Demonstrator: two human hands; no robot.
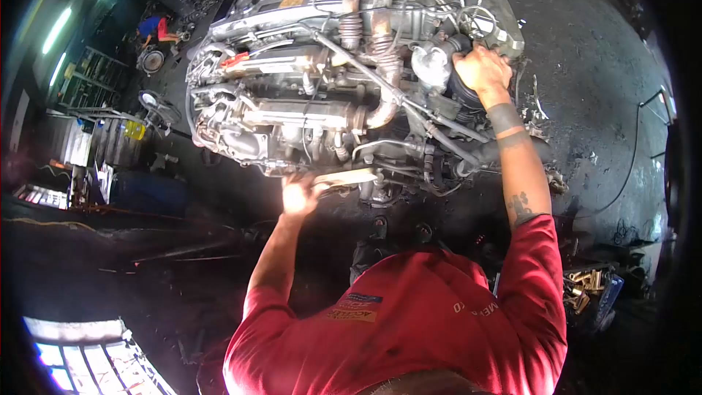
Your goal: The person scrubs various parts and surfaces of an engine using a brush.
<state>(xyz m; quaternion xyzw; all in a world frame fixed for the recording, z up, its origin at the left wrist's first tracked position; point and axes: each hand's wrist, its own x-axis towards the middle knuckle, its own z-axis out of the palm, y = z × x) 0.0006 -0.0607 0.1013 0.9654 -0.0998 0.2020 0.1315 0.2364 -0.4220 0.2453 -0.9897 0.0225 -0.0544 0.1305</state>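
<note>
A large metal engine (292,88) stands before me, with pipes, hoses and rusty ribbed exhaust bellows across it. My left hand (298,194) is at its near edge, fingers closed round a pale, stick-like piece (349,177) that points right along the engine. Glare blurs that hand, and the kind of piece does not show. At the engine's right end, my right hand (482,70) is curled over a dark cylindrical part (463,92). Its fingertips are partly hidden. Just left of it sits a shiny, rounded metal housing (431,66).
A person (155,28) crouches at the far left near a round metal part (151,61). Shelving (95,77) lines the left wall. At the lower right, a container holds brass-coloured pieces (583,285). A dark cable (630,168) runs over the floor.
</note>
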